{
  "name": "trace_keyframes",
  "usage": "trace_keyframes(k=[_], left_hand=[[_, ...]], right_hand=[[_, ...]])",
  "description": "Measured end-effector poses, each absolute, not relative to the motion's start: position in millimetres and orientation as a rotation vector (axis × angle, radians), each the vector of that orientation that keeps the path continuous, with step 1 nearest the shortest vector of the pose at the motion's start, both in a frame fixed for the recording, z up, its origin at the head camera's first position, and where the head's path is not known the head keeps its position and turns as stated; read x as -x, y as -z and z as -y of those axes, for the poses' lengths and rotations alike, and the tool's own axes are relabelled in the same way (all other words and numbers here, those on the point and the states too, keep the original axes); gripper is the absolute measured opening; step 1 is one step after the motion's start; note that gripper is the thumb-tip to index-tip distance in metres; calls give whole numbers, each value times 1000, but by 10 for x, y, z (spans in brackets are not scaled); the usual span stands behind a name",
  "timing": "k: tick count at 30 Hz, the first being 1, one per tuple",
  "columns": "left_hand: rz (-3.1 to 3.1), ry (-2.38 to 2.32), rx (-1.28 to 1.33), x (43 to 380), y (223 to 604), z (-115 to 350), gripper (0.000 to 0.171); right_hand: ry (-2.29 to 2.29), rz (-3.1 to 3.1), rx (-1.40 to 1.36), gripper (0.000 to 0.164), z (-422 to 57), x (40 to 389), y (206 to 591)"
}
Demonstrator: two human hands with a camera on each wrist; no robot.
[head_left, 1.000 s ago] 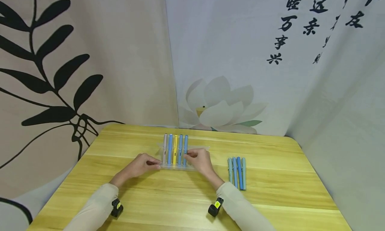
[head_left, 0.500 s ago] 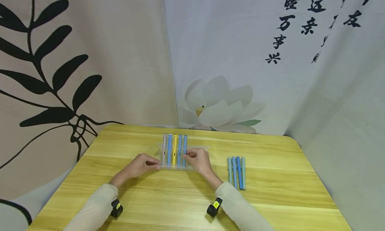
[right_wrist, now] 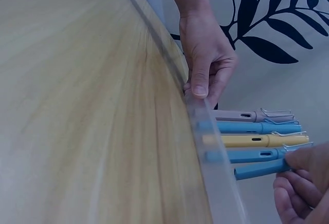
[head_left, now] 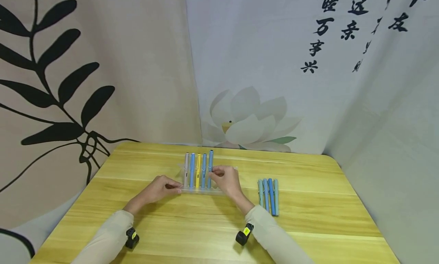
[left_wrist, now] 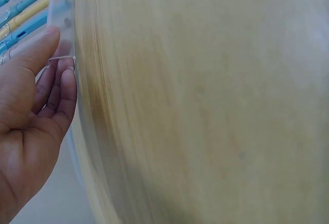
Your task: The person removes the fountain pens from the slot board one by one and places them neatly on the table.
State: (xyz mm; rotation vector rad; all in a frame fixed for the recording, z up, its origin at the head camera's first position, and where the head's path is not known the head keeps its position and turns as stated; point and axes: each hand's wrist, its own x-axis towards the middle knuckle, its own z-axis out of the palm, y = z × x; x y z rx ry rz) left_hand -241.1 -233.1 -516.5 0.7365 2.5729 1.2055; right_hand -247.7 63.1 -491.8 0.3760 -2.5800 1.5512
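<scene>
A clear plastic pen rack holds a row of upright pens: a greyish-pink pen, a light blue pen, a yellow pen and another blue pen. My left hand pinches the rack's left end between thumb and fingers. With thumb and fingers my right hand pinches the rightmost blue pen. That pen stands higher than its neighbours, and its lower end looks clear of the rack in the right wrist view.
Right of the rack, several blue and green pens lie side by side on the wooden table. A printed curtain hangs behind the table's far edge. Both wrists wear a black camera.
My right hand has raised the rightmost blue pen slightly above the others. The left hand keeps its grip on the rack. The head view has shifted a little.
</scene>
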Motion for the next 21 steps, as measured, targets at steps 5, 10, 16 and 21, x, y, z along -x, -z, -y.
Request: trace_keyframes(k=[5, 10, 16, 21], left_hand=[[-2568, -1209, -741, 2410, 5164, 2326, 28], [-2574, -1211, -739, 2423, 5181, 2330, 28], [-2580, -1213, -743, 2428, 5187, 2336, 27], [-2576, -1217, -738, 2427, 5179, 2333, 27]], right_hand=[[-1544, 2552, -421, 20, -666, 2474, 4882], [-1559, 2557, -413, 22, -714, 2450, 4829], [-1563, 2553, -399, 23, -798, 2402, 4785], [-1547, 2557, -372, 23, -891, 2379, 4769]])
